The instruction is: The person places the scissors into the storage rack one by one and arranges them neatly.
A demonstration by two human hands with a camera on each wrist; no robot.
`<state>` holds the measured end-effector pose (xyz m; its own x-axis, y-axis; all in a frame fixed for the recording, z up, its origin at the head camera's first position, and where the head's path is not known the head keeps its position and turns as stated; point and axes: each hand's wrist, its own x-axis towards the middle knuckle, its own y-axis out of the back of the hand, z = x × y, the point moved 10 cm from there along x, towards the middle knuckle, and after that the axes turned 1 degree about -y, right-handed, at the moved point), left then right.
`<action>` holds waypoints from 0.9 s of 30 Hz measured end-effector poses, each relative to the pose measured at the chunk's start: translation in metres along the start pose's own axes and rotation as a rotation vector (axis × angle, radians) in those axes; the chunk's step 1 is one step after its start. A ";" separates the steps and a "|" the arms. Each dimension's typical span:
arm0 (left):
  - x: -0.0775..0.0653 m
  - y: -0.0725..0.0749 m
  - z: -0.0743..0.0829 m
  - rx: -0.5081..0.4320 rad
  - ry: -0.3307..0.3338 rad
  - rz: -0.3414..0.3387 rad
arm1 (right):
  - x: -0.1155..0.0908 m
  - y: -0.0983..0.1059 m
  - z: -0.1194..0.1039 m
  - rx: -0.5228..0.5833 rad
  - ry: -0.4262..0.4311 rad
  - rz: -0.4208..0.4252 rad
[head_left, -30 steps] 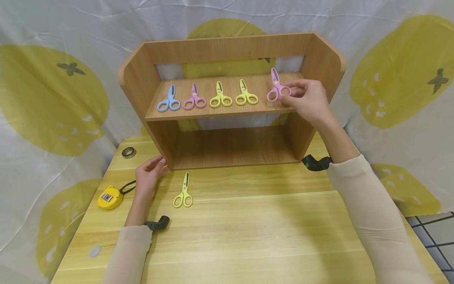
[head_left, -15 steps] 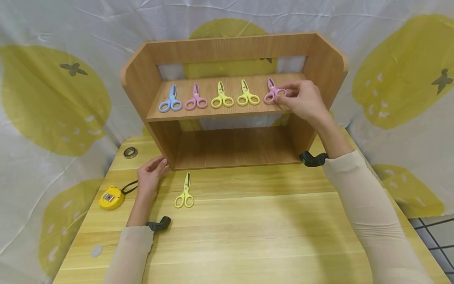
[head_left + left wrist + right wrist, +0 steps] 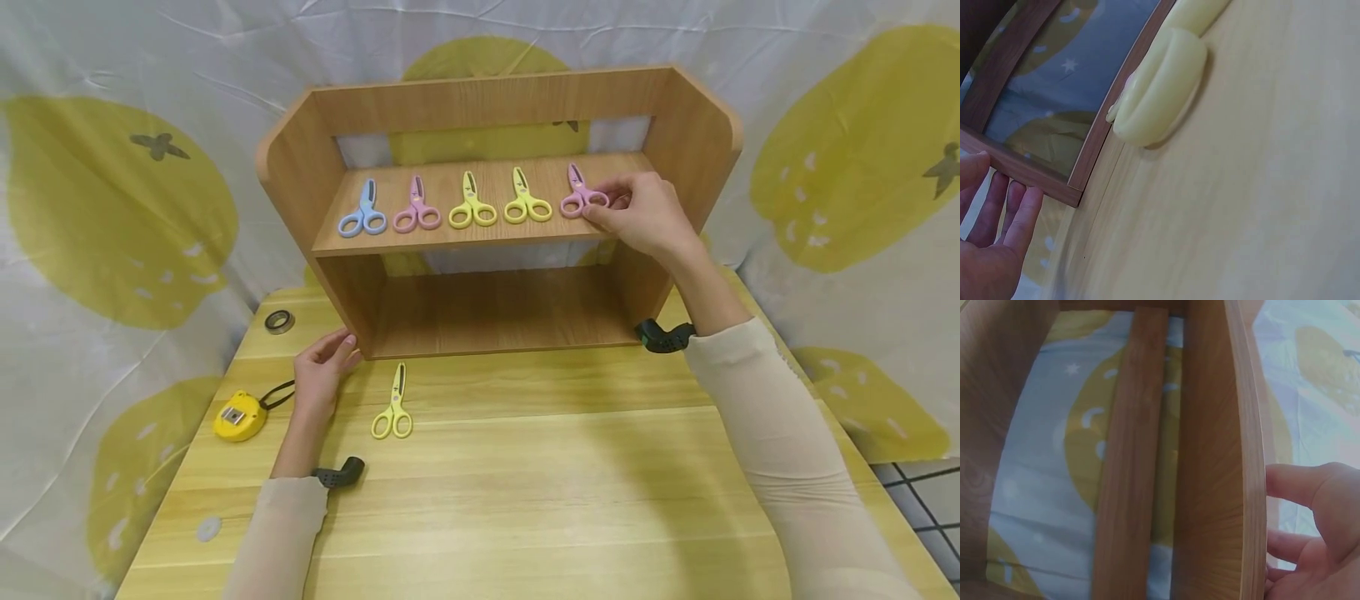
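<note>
In the head view my right hand [image 3: 637, 210] is at the right end of the upper shelf. Thumb and fingers pinch a handle loop of purple-pink scissors [image 3: 576, 193], which lie blades away on the board. The right wrist view shows part of this right hand [image 3: 1319, 531] past the board's edge; the scissors are hidden there. Low on the left, my left hand [image 3: 324, 371] touches the side panel of the wooden shelf unit [image 3: 487, 242] with extended fingers [image 3: 1025, 215]. Yellow scissors [image 3: 392, 404] lie on the table close to that hand.
Along the upper shelf stand in a row blue scissors [image 3: 363, 212], pink scissors [image 3: 417, 208] and two yellow pairs [image 3: 471, 204]. A black-and-silver ring [image 3: 279, 322], a yellow tape measure [image 3: 240, 417] and a pale disc [image 3: 209, 529] lie at the table's left edge.
My right hand has brought the purple-pink scissors left and down, from tilted above the shelf to lying in line with the others. My left hand keeps its place at the panel.
</note>
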<state>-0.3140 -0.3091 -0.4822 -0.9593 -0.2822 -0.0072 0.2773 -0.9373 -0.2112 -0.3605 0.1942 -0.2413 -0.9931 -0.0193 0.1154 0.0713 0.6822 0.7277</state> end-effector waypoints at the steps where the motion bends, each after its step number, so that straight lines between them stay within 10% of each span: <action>1: 0.000 0.000 0.000 0.002 0.001 0.002 | 0.000 0.000 0.000 0.001 0.000 0.000; 15: 0.001 0.001 -0.003 0.019 0.002 0.015 | -0.015 0.010 0.005 0.099 0.026 0.086; 27: 0.002 0.003 -0.003 -0.016 0.009 0.024 | -0.080 0.000 -0.002 0.238 0.174 0.180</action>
<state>-0.3153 -0.3115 -0.4859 -0.9529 -0.3025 -0.0213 0.2993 -0.9270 -0.2261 -0.2813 0.1943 -0.2486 -0.9343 0.0065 0.3564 0.2001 0.8371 0.5092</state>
